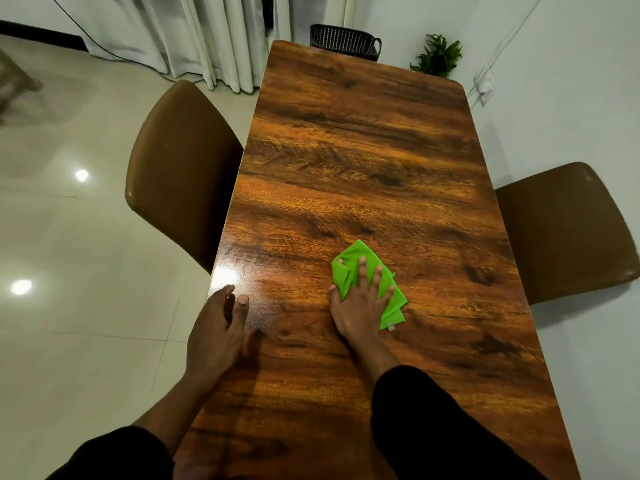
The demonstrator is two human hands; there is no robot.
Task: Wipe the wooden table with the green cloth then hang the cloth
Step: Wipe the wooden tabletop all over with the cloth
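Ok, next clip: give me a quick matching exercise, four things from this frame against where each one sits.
Things:
1. green cloth
2. left hand
3. black basket
4. potted plant

Places:
A. on the floor past the table's far right corner
B. at the table's near left edge
C. flat under the right hand
D. behind the table's far end

Pairs: 1-C, 2-B, 3-D, 4-A

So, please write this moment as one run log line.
step: wiping | right hand: flat on cloth | left hand: at table edge | cloth hung: no
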